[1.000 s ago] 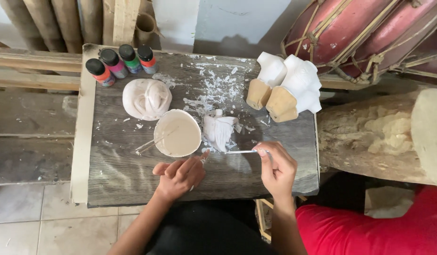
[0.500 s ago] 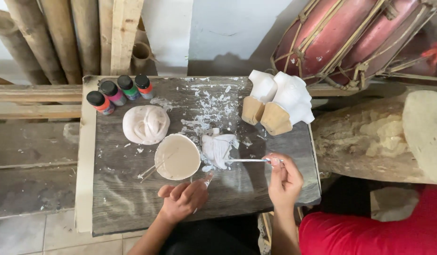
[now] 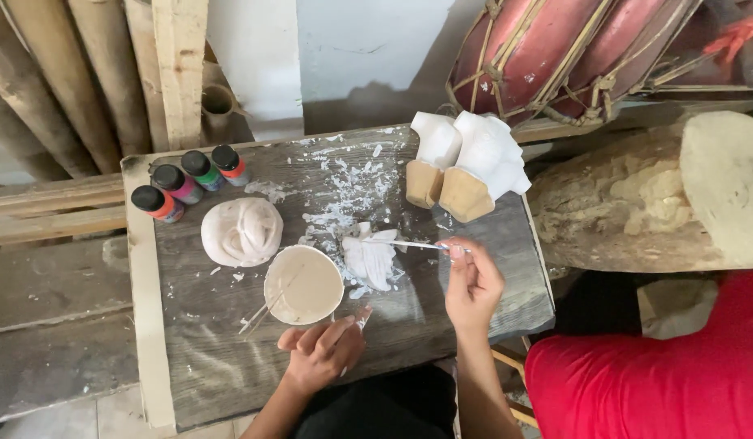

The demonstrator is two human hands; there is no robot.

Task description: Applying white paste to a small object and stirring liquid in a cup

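Head view, looking straight down on a weathered grey wooden worktop (image 3: 230, 366) speckled with white flakes. At two o'clock lie large red drums (image 3: 555, 57) laced with rope, and at three o'clock a rough log (image 3: 637, 211). At one o'clock on the worktop stand two white plaster figures (image 3: 466, 162) with tan bases, touching each other. At ten o'clock sits a pale rounded plaster lump (image 3: 241, 231), with four small paint bottles (image 3: 189, 183) in a row beyond it. Near the centre is a bowl of creamy white mix (image 3: 303, 284) with thin sticks (image 3: 263, 313) leaning out at its seven o'clock rim. Just beside the bowl, at its three o'clock, lies a small white plaster piece (image 3: 372, 260). The right hand (image 3: 472, 284) pinches a slim tool (image 3: 409, 244), its tip resting across that piece. The left hand (image 3: 324, 349) sits loosely curled on the worktop at six o'clock of the bowl, seemingly gripping a small tool. With nothing steadying the small piece, tool pressure could likely slide or chip it, and a stray wrist might tip the nearby bowl.
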